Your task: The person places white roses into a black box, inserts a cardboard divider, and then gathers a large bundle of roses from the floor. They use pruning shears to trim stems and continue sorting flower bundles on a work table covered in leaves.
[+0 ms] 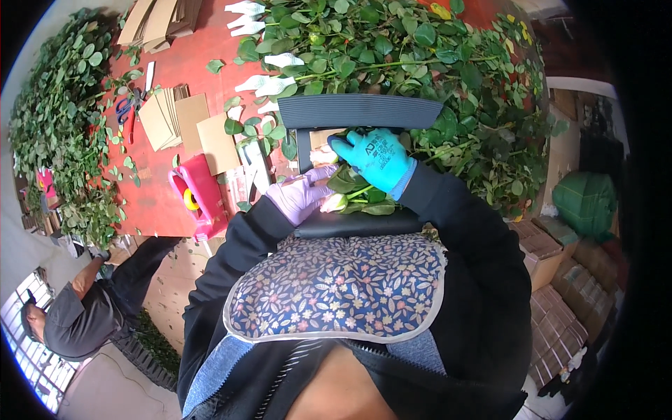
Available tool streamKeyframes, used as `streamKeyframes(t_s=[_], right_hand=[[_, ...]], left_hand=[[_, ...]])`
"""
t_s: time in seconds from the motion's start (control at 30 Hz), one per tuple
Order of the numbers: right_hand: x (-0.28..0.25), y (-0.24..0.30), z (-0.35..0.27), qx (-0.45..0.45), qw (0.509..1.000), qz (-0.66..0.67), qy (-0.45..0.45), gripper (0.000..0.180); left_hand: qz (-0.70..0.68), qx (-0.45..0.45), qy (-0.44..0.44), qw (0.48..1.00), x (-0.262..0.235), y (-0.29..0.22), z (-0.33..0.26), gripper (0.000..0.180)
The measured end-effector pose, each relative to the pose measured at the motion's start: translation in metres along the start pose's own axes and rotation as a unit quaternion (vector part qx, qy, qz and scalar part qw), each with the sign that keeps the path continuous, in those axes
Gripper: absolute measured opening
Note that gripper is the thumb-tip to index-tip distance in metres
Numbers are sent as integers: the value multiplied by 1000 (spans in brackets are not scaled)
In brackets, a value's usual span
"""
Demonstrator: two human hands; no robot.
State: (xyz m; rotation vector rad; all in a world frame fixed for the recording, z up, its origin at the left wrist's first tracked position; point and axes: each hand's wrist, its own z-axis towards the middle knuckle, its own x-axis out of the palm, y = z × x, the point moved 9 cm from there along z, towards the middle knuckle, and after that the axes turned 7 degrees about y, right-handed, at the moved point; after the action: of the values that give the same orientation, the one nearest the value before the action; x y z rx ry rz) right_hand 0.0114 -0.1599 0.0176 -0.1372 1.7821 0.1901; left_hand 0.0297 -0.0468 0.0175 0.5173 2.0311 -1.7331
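the lower rose (334,204), pale pink, lies inside the black stand (357,225), just above its near bar, its green stem and leaves (364,199) running to the right. the upper rose (322,155), also pale, lies farther up in the stand, by a piece of card (325,137).

the left hand (301,194), in a lilac glove, comes in from the left with its fingertips at the two roses; whether they grip or only touch, i cannot tell. the right hand (378,162), in a teal glove, is bent over the stems, its fingers reaching toward the upper rose; its hold is hidden, so i cannot tell that either.

beyond the stand's ridged far bar, leafy stems (364,42) cover much of the red table (182,59), with white sleeves (275,86) at their left ends. to the left are a pink dispenser (192,197), tan cards (159,120) and blue scissors (124,109). at far left, a co-worker (84,318) leans beside the table; at right sit a green sack (584,201) and boxes (560,322).
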Motion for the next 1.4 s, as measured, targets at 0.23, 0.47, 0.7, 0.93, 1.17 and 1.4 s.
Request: streamKeyframes(t_s=[0.23, 0.47, 0.7, 0.93, 1.17, 1.4], right_hand=[[-4, 5, -3, -33, 999, 21, -25, 41], [-10, 3, -5, -13, 999, 24, -32, 37], [-51, 0, -17, -1, 997, 80, -12, 26], [-26, 32, -51, -94, 983, 98, 124, 19], [-38, 30, -49, -131, 982, 116, 72, 17], [-14, 33, -54, -122, 981, 78, 127, 13]], left_hand=[[6, 87, -63, 994, -10, 5, -7, 29], [140, -12, -73, 987, -21, -6, 5, 36], [191, -29, -26, 981, -16, -7, 9, 42], [114, -8, -48, 992, -14, 2, 8, 40], [110, -19, -53, 992, -11, 7, 7, 38], [95, -9, -63, 993, -14, 4, 8, 40]])
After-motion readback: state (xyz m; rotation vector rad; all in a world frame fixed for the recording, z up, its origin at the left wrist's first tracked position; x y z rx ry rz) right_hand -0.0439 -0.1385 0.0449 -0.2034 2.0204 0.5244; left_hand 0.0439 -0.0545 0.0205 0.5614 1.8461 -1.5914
